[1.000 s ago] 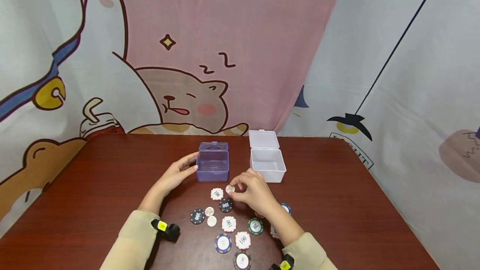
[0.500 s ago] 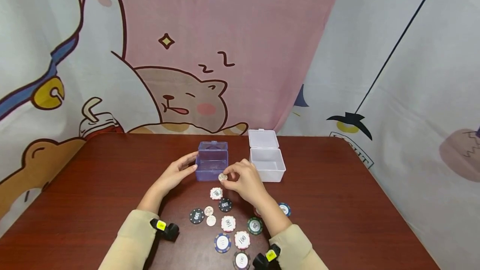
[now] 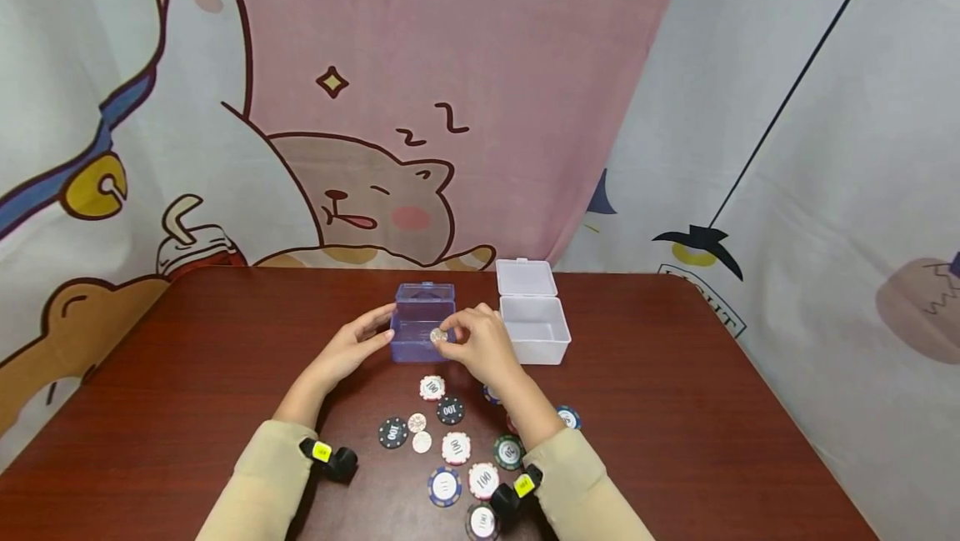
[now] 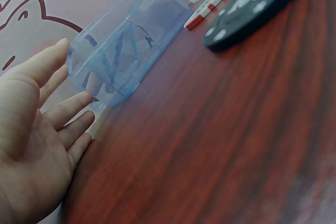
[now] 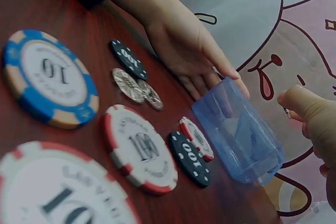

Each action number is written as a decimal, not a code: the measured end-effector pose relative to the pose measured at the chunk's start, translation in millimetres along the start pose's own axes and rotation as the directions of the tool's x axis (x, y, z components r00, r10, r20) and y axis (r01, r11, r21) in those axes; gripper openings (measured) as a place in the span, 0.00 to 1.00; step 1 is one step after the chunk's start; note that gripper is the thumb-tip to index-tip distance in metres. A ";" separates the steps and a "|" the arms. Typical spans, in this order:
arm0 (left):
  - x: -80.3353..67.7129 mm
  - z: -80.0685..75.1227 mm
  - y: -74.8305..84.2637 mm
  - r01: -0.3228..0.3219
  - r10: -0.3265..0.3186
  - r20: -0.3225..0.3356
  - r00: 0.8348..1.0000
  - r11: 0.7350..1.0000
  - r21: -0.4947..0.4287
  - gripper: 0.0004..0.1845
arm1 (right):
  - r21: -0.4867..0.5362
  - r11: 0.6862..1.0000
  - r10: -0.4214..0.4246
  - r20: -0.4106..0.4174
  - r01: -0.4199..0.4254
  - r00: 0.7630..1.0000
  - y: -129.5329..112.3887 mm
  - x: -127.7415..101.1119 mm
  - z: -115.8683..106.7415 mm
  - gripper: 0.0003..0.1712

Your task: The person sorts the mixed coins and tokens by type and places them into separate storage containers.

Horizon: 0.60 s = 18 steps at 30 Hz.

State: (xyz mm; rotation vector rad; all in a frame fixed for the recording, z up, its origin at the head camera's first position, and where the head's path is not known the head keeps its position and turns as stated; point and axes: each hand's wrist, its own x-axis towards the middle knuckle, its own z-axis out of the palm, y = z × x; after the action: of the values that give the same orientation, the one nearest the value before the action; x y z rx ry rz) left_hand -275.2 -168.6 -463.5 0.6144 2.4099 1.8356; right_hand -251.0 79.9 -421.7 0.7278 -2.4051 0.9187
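On the red-brown tabletop (image 3: 675,374), before a cartoon curtain, the right hand (image 3: 480,349) has carried its pinched silver coin (image 3: 438,336) up from the chips (now over the blue box (image 3: 423,324)); the left hand's (image 3: 345,353) straight fingers steady the box's side.

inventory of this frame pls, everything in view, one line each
blue box: 1, clear blue, open, back middle of the table
white box: 1, white, lid up, right of the blue box
coin in hand: 1, silvery, held over the blue box
loose coins: 2, silvery, side by side among the chips
poker chips: about ten, white-red, black, blue and green, spread flat in front of the boxes; some are hidden by the right arm
table: 1, dark red-brown wood
cartoon curtains: pink and white, behind the table
left hand: fingers straight, touching the blue box's left side
right hand: pinches the coin in hand
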 end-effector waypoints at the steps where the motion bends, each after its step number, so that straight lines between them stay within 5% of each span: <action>1: -0.2 0.0 0.3 0.000 0.000 0.000 1.000 1.000 0.001 0.28 | 0.002 1.000 0.002 0.001 -0.002 1.000 0.0 1.9 0.3 0.10; 18: -0.5 -0.2 -0.9 0.006 -0.005 0.016 1.000 1.000 -0.026 0.28 | -0.045 0.996 0.085 0.043 -0.083 0.996 7.5 23.4 12.0 0.10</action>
State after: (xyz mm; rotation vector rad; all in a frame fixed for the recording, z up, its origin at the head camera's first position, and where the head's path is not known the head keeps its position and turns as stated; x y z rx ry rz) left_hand -275.1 -169.1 -464.4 0.6169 2.3712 1.8503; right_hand -275.9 68.9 -419.6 0.6424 -2.5030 0.8894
